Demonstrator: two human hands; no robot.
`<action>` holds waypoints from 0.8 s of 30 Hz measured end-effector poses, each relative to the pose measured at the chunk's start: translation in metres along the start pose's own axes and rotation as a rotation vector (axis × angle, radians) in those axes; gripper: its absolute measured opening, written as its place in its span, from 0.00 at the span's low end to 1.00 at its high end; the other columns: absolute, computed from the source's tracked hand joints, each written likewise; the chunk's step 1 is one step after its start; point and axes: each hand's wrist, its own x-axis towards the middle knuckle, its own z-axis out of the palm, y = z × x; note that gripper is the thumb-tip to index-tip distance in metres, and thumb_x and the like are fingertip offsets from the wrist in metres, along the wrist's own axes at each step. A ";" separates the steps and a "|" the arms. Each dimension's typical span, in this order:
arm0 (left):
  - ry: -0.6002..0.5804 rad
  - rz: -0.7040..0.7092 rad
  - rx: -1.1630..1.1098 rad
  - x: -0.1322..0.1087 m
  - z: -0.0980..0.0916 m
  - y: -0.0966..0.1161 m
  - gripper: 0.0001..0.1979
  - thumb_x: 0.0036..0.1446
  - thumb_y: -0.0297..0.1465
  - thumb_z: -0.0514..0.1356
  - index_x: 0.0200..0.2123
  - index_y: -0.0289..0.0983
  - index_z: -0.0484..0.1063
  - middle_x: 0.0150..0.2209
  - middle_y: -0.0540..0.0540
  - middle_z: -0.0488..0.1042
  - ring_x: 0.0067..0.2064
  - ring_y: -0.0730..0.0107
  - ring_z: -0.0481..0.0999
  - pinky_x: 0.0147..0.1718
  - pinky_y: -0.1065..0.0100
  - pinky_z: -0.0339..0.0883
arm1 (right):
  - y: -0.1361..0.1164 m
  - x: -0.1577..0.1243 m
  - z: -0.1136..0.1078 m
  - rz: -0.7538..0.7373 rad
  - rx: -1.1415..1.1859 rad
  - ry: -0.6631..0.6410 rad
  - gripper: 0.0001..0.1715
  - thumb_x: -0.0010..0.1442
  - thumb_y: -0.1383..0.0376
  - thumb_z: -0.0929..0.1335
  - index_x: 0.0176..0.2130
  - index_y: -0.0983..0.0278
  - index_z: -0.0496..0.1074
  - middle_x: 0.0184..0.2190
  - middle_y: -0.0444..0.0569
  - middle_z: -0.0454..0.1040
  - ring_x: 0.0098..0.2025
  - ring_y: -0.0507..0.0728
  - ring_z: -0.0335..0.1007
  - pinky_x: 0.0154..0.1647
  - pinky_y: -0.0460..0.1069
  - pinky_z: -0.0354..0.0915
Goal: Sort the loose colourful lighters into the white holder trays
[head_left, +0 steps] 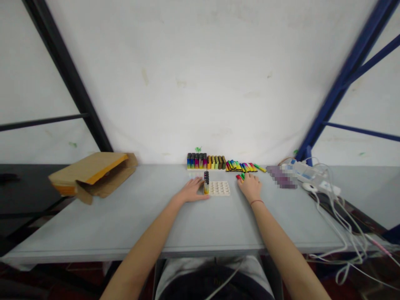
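A small white tray point(220, 188) with rows of round holes lies on the table in front of me. One column of lighters point(206, 183) with dark tops stands upright along its left end. My left hand point(191, 191) is curved around that end, the thumb by the near edge and the fingers by the far side. To the right of the tray, my right hand point(251, 186) has its fingers bent over a few loose lighters point(240, 177), red and green ones showing beside the fingertips. The hand partly hides them.
Filled blocks of upright lighters point(196, 161) stand by the wall, beside a row of lighters lying flat point(242, 166). An opened cardboard box point(96, 171) sits at the left. On the right are a blurred purple item point(281, 177), a power strip point(301, 168) and tangled white cables point(339, 212).
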 end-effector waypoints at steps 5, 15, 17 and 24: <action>0.002 -0.004 -0.004 0.001 0.001 -0.001 0.48 0.54 0.58 0.56 0.66 0.30 0.50 0.68 0.32 0.47 0.68 0.48 0.46 0.65 0.52 0.39 | 0.003 0.001 0.002 -0.021 -0.012 0.029 0.18 0.63 0.59 0.63 0.46 0.68 0.70 0.47 0.61 0.70 0.50 0.65 0.64 0.43 0.53 0.61; 0.018 0.008 -0.018 -0.001 0.000 0.001 0.46 0.54 0.56 0.57 0.66 0.32 0.51 0.68 0.33 0.48 0.68 0.45 0.47 0.65 0.51 0.40 | 0.005 0.001 0.000 -0.103 -0.021 0.002 0.17 0.63 0.62 0.62 0.50 0.61 0.70 0.45 0.58 0.69 0.48 0.64 0.65 0.41 0.53 0.61; 0.017 0.010 -0.031 0.000 0.000 0.001 0.45 0.54 0.56 0.57 0.66 0.34 0.51 0.68 0.34 0.48 0.68 0.46 0.47 0.65 0.50 0.40 | 0.004 0.001 0.000 -0.115 -0.025 -0.007 0.17 0.63 0.62 0.62 0.49 0.61 0.71 0.45 0.58 0.69 0.47 0.63 0.65 0.41 0.52 0.61; 0.022 0.008 -0.036 0.001 0.002 0.000 0.45 0.53 0.56 0.58 0.66 0.35 0.51 0.68 0.35 0.49 0.68 0.47 0.46 0.65 0.51 0.40 | 0.001 -0.001 0.003 -0.157 -0.009 0.043 0.16 0.62 0.61 0.62 0.41 0.67 0.74 0.46 0.61 0.69 0.51 0.67 0.62 0.47 0.57 0.59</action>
